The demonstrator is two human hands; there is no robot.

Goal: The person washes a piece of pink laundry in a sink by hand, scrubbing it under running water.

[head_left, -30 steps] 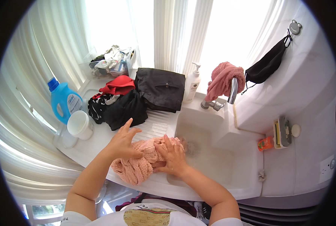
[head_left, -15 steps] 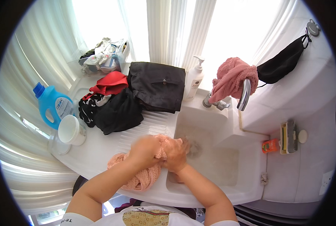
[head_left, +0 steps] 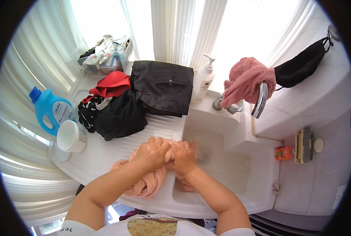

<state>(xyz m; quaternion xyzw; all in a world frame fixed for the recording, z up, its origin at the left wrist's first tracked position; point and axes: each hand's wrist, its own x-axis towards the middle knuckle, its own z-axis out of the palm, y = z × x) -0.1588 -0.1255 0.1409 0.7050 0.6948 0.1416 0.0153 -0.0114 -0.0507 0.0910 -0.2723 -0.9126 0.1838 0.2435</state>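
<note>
A peach-coloured, knobbly towel (head_left: 148,183) lies bunched across the sink's left edge, partly on the ribbed washboard (head_left: 159,125) and partly hanging into the sink basin (head_left: 230,169). My left hand (head_left: 152,152) grips it in a fist over the ribs. Close on its right, my right hand (head_left: 184,157) is closed around another part of the same towel at the basin's rim. A short stretch of towel shows between the two fists. Shallow cloudy water stands in the basin, where part of the towel dips below my right hand.
Dark folded trousers (head_left: 163,88), a black garment (head_left: 120,116) and a red cloth (head_left: 112,83) lie behind. A blue detergent bottle (head_left: 53,110) and white tub (head_left: 71,136) stand left. By the faucet (head_left: 259,102), draped with a pink towel (head_left: 248,80), is a pump bottle (head_left: 203,80).
My left hand has shifted slightly left, and it is no longer blurred. My right hand has barely moved and keeps its grip on the towel. The whole view has shifted a little.
</note>
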